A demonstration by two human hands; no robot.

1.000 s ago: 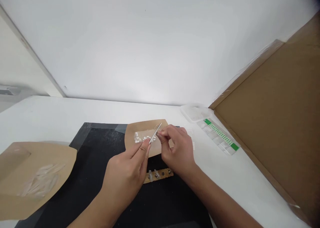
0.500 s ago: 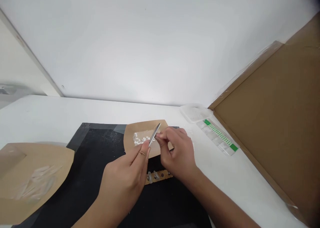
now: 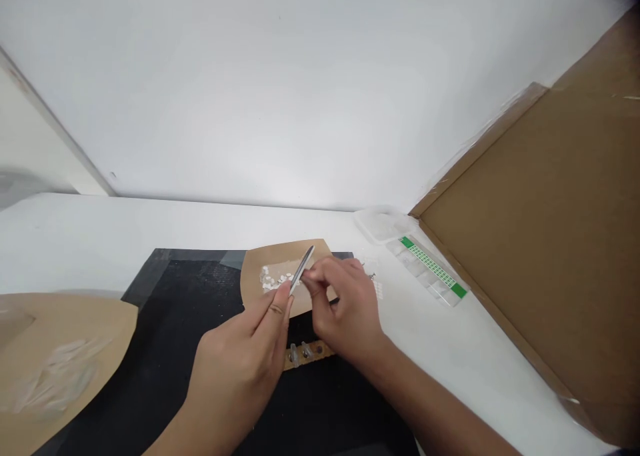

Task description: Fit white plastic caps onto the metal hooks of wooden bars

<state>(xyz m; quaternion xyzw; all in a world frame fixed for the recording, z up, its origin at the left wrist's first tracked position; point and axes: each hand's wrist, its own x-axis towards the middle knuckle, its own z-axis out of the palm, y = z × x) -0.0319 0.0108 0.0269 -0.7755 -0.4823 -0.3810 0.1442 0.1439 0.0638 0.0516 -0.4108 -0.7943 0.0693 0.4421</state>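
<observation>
1. Plain white wall [image 3: 240,103] behind, white worktop [image 3: 150,223] below, black board [image 3: 195,296] on it. All from the head view, btw.
2. Left hand [image 3: 243,356] is pinched around the lower end of a slim metal tool [image 3: 303,267], tip slanting up over the near paper tray [image 3: 257,259] with its white bits [image 3: 273,283].
3. Right hand [image 3: 350,303] has thumb and finger pinched together right by the tool. Can't tell if there's something tiny between them.
4. Wooden strip [image 3: 316,351] with clear pieces sits on the board, just below the hands.
5. My two cents: keep the left grip steady, make small moves with the right fingertips, and work low over the tray so a dropped bit is easy to find.
</observation>
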